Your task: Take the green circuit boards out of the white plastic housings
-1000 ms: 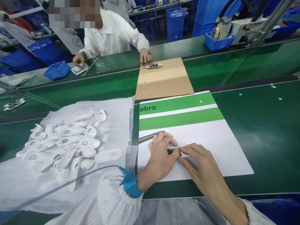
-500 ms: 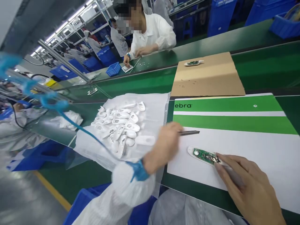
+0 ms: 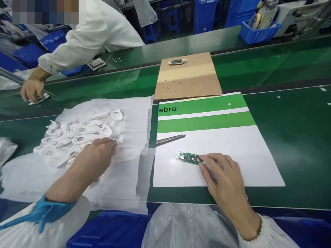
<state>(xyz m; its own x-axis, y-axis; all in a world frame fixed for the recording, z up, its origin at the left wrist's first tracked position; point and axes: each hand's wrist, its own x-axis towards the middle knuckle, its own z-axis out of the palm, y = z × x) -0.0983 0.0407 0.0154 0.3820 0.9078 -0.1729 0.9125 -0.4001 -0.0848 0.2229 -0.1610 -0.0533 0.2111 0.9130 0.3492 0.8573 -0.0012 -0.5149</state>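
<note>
My left hand (image 3: 97, 155), with a blue strap at the wrist, is over the pile of white plastic shells (image 3: 58, 137). Its fingers are closed on one white plastic shell (image 3: 116, 142), mostly hidden by the hand. On the white sheet, my right hand (image 3: 222, 172) grips one end of a slim white casing with a green circuit board (image 3: 190, 158) in it. The board faces up; the casing's near end is under my fingers. Metal tweezers (image 3: 172, 139) lie on the sheet to the left of the casing, in neither hand.
A cardboard sheet (image 3: 188, 79) beyond the white-and-green sheet (image 3: 207, 120) carries another casing with a board (image 3: 177, 62). Across the belt, a co-worker's hand (image 3: 33, 88) reaches to a small part. A blue basket (image 3: 260, 32) stands at the back right.
My left hand has moved left from the tweezers to the shells and closed on one. The tweezers now lie free. The co-worker has reached across the belt. My view has turned right.
</note>
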